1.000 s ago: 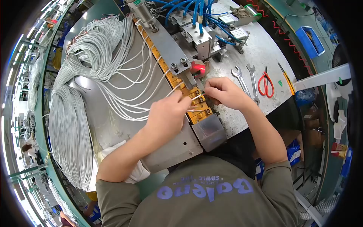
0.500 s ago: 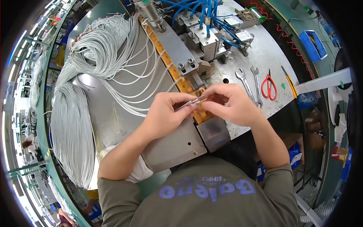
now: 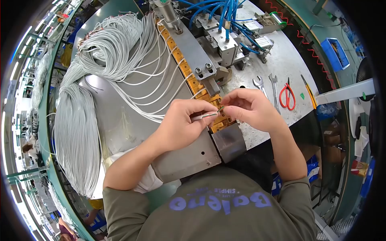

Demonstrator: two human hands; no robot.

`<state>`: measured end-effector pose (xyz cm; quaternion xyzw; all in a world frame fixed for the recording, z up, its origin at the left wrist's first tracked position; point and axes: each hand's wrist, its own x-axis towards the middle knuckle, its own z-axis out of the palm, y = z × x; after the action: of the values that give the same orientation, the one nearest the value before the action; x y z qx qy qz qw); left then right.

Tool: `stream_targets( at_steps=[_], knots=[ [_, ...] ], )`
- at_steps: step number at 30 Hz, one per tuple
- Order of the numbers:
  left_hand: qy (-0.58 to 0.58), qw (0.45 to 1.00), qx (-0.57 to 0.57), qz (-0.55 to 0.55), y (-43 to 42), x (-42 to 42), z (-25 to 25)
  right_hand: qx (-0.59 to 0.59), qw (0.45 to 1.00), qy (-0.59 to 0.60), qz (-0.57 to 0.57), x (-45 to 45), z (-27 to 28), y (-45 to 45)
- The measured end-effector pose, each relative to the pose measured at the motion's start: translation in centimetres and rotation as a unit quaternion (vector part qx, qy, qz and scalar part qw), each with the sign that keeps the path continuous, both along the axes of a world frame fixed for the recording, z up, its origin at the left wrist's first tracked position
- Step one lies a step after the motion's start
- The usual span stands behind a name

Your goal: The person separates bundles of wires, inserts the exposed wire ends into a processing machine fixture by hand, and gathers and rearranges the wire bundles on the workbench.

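My left hand (image 3: 181,121) pinches a white cable (image 3: 201,117) just behind its stripped end. Short thin wires (image 3: 219,109), one of them greenish, stick out of this end toward my right hand (image 3: 250,110). The thumb and index finger of that hand close around the wire tips, partly hiding them. Directly under both hands runs the orange-yellow fixture strip (image 3: 193,82), with several white cables lying across its slots. A steel block (image 3: 228,143) sits at the strip's near end.
A large bundle of white-grey cables (image 3: 76,138) covers the left side. Behind the strip stands a pneumatic press (image 3: 197,54) with blue hoses (image 3: 228,18). To the right lie wrenches (image 3: 274,91), red-handled scissors (image 3: 287,97) and a yellow-handled tool (image 3: 309,94).
The fingers of my right hand have shifted on the wire ends, which now show spread apart at the cable's tip. My left hand still grips the cable. The whole view has shifted slightly.
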<state>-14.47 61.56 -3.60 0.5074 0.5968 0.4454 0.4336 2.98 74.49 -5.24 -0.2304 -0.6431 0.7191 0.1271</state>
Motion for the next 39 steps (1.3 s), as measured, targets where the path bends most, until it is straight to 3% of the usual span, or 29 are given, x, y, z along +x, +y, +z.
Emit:
stream_targets(
  at_steps=[3, 6, 9, 12, 15, 17, 21, 23, 27, 30, 33, 36, 39],
  knots=[
    [0.020, 0.993, -0.105, -0.040, 0.2, -0.1, 1.3, 0.011, 0.998, 0.004, 0.057, 0.4, 0.0, -0.1],
    [0.021, 0.993, -0.112, -0.043, 0.2, -0.1, 0.8, 0.047, 0.997, -0.029, 0.059, 0.3, 0.8, -0.4],
    [0.031, 0.996, -0.080, -0.028, 0.0, 0.1, -0.4, 0.067, 0.996, -0.038, 0.035, 0.2, 0.5, -0.7],
    [0.189, 0.978, 0.077, -0.050, 0.0, 0.2, -0.6, 0.061, 0.997, -0.037, 0.007, 0.1, 0.8, -1.5],
    [0.238, 0.962, 0.128, -0.041, -0.3, 0.2, -1.2, 0.007, 1.000, -0.028, 0.009, -0.2, 0.6, -1.3],
    [0.140, 0.986, 0.081, -0.028, -0.4, 0.4, -1.1, -0.062, 0.998, -0.005, 0.032, -0.3, -0.1, -0.7],
    [0.065, 0.997, -0.004, -0.031, -0.3, 0.4, -0.5, 0.041, 0.998, 0.004, 0.053, -0.1, 1.2, -0.9],
    [0.062, 0.996, 0.009, -0.059, -0.3, 0.2, -0.4, 0.131, 0.987, -0.006, 0.098, 0.0, 1.4, -0.3],
    [-0.049, 0.999, -0.005, -0.007, -0.5, 0.8, 0.1, 0.137, 0.989, 0.043, 0.035, -0.5, 1.2, -1.2],
    [0.023, 0.999, 0.032, -0.013, -0.6, 0.7, -0.9, 0.115, 0.993, 0.030, 0.012, -0.6, 1.2, -1.7],
    [0.114, 0.991, -0.044, -0.055, -0.3, 0.6, -0.8, 0.106, 0.993, -0.044, 0.034, 0.2, 0.4, -0.7],
    [0.282, 0.956, 0.057, -0.052, -0.3, 0.1, -1.9, 0.030, 0.995, -0.096, 0.021, 0.6, -1.4, 0.7],
    [0.327, 0.943, 0.066, -0.009, 0.2, 0.1, -2.4, -0.054, 0.993, -0.107, -0.009, 0.4, -2.5, 1.7]
  ],
)
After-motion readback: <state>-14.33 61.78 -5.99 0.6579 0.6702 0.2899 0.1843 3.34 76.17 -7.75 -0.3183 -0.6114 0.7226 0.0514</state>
